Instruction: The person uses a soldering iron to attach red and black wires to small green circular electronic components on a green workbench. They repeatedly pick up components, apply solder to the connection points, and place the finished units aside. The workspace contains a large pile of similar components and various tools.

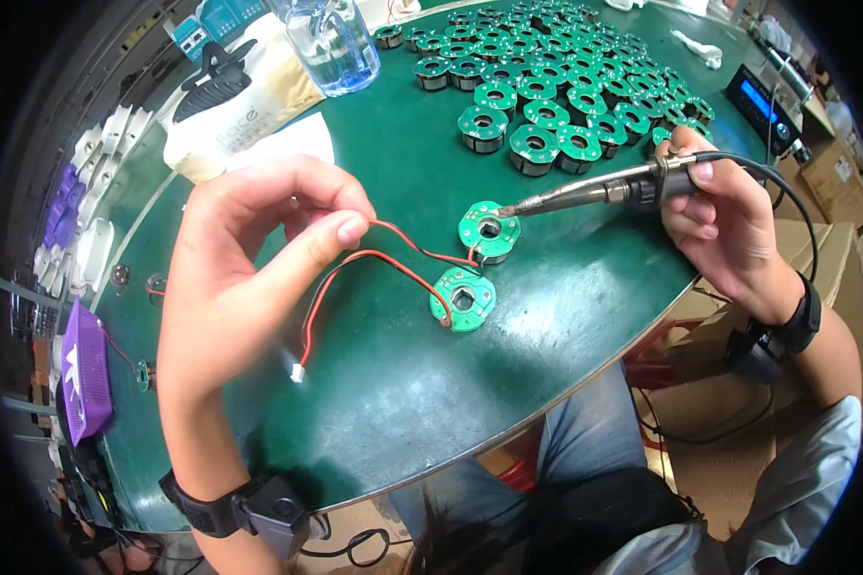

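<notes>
My left hand (249, 259) pinches a red and black wire pair (393, 251) between thumb and forefinger. The wires run right to a round green coil board (489, 230) on the green table (403, 383). My right hand (729, 220) grips a soldering iron (594, 195), its tip touching the top edge of that board. A second green round board (462, 298) lies just in front, with a red wire looping down to a small white connector (298, 374).
Several green coil boards (547, 86) are packed in rows at the back. A clear water jug (331, 38) and a white bag (240, 105) stand back left. A soldering station (762, 105) sits at right, a purple box (86, 369) at left.
</notes>
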Demonstrator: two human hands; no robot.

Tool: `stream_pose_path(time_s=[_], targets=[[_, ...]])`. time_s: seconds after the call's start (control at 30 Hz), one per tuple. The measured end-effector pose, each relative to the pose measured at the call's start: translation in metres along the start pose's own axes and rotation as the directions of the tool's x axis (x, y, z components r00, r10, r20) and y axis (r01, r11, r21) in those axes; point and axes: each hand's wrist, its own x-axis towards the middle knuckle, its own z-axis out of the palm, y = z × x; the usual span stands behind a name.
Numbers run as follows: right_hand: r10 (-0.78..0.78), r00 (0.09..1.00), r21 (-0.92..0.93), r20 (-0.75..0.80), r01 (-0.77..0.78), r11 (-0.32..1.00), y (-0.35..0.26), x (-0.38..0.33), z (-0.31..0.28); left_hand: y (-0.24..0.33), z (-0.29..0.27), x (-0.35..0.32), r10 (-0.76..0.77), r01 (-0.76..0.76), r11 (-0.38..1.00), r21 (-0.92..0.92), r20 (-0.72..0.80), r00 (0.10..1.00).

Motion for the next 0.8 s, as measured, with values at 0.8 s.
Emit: stream_pose_path(time_s=[0.8], targets=[[-0.101,0.989,-0.231,0.112,0.125,0.965,0.005,-0.002,0.012,-0.008,0.003,0.002,0.023,-0.022,1.000,0.021,-0.022,1.000]])
